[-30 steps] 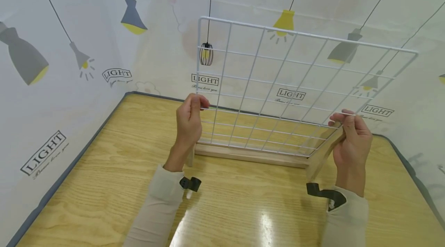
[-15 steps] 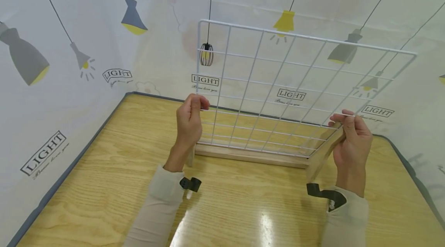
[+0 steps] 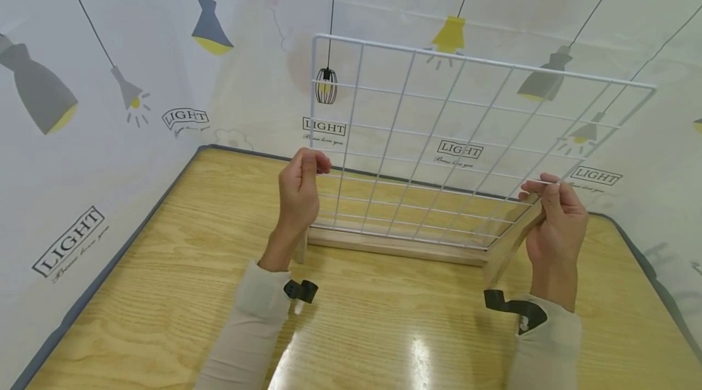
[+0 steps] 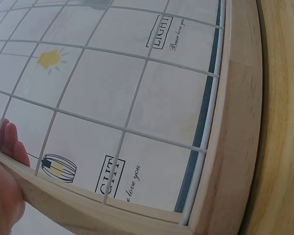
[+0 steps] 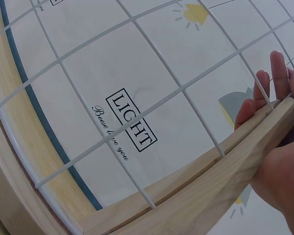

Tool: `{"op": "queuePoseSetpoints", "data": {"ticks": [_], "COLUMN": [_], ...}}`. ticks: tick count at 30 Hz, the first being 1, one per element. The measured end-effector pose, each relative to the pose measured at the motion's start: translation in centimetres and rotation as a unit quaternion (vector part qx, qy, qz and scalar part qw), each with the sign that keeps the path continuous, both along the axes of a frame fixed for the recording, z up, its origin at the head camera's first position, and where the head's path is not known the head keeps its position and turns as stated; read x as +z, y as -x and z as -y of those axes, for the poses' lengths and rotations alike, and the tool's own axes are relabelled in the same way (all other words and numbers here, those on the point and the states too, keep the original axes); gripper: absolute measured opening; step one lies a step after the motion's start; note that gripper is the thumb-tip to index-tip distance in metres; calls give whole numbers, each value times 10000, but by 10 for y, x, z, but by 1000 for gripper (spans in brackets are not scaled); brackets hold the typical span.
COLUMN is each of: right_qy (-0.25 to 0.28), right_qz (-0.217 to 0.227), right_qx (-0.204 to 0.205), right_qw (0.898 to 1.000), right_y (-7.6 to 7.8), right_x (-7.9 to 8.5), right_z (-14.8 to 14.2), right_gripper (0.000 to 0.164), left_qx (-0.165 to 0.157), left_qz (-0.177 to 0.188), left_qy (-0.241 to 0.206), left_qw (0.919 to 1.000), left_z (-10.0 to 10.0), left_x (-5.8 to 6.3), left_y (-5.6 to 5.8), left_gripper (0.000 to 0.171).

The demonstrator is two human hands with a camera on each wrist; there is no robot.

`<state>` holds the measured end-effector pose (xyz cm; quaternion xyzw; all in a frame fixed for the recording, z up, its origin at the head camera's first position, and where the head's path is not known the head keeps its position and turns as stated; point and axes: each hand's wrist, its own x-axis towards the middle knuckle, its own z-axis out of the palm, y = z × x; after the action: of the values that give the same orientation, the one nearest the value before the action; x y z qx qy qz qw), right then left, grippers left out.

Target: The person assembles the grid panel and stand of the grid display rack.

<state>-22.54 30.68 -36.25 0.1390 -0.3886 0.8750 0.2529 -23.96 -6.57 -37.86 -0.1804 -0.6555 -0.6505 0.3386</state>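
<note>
A white wire grid panel [image 3: 406, 128] leans upright in a light wooden frame, its top edge rising well above the side pieces. My left hand [image 3: 298, 189] grips the panel's left edge by the left wooden side piece [image 4: 78, 210]. At the other side my right hand [image 3: 556, 213] holds the right edge, thumb in front and fingers behind the wires. The right wrist view shows the wire ends running into a groove along the right wooden side piece [image 5: 196, 196]. Along the bottom, the panel's lower edge lies right at the wooden crossbar [image 3: 395, 244].
The frame stands on a wood-grain table [image 3: 373, 317]. Behind and to the left hangs a white backdrop [image 3: 263, 91] printed with lamps, with a dark blue edge strip [image 3: 126, 244] along the table. Black wrist mounts [image 3: 515, 308] sit on both sleeves.
The top edge of the wire grid panel has dropped slightly. Both hands and the wooden frame keep nearly the same place.
</note>
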Motion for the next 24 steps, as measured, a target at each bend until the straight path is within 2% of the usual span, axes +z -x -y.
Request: {"op": "queuePoseSetpoints", "data": {"ticks": [6,11,17,24], "right_qy": [25,38,-188,56], "right_qz": [57,-31,-30,7], "right_qx": [-108,-42,-173,16], "right_qw": [9999,10000,9997,10000], "right_y": [1,1,1,1], "right_x": [-1,-1,-1,0], "right_z": [0,0,0,0], "right_gripper": [20,20,21,23], "left_qx": [18,22,35,21], "left_qz": [37,27,21,30], "left_qy": [30,42,27,-3], "left_qw": [10000,10000,10000,10000], "left_z": [0,0,0,0], "left_x": [-2,-1,-2,-1], "left_y": [1,1,1,1], "left_gripper": [35,35,34,35]}}
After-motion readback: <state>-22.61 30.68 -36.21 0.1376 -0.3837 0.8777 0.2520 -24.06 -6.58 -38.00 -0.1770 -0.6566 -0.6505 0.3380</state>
